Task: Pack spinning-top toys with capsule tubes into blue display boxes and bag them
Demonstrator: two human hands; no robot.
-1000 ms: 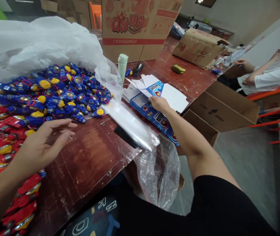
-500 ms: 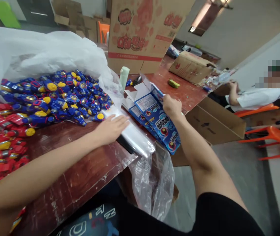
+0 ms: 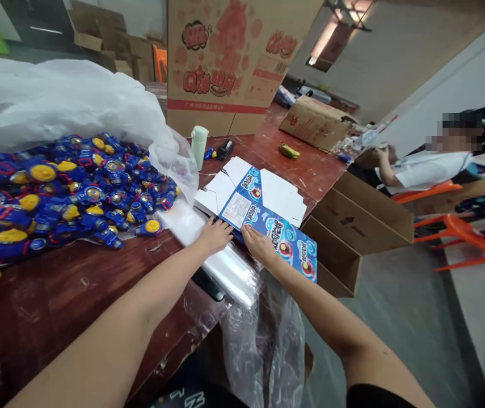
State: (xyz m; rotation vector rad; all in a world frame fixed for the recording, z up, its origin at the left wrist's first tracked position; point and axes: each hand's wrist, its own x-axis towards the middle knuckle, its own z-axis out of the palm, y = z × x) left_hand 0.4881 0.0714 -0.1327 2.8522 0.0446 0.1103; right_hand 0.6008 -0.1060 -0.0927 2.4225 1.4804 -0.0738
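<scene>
Blue printed cartons [image 3: 277, 224] with white flaps lie folded flat on the table, partly over its right edge. My right hand [image 3: 258, 245] is closed on the near edge of the top carton, fingers bent over the print. Just left of it, my left hand [image 3: 216, 235] lies with fingers spread at the cartons' left edge, over a stack of clear plastic bags [image 3: 229, 275]. Whether its fingertips touch the carton is unclear. A dark flat object [image 3: 208, 283] shows under the plastic.
Several blue and yellow toys [image 3: 93, 192] spill from a white plastic sack [image 3: 76, 96]. A pale green bottle [image 3: 199, 147], a banana [image 3: 289, 151] and a tall cardboard box [image 3: 220, 107] stand beyond. An open carton [image 3: 353, 221] sits right; a person [image 3: 421, 170] sits farther off.
My right hand has come down and left from the cartons' far side to the near edge. The top carton now lies with flaps spread. My left hand has shifted right, towards the cartons.
</scene>
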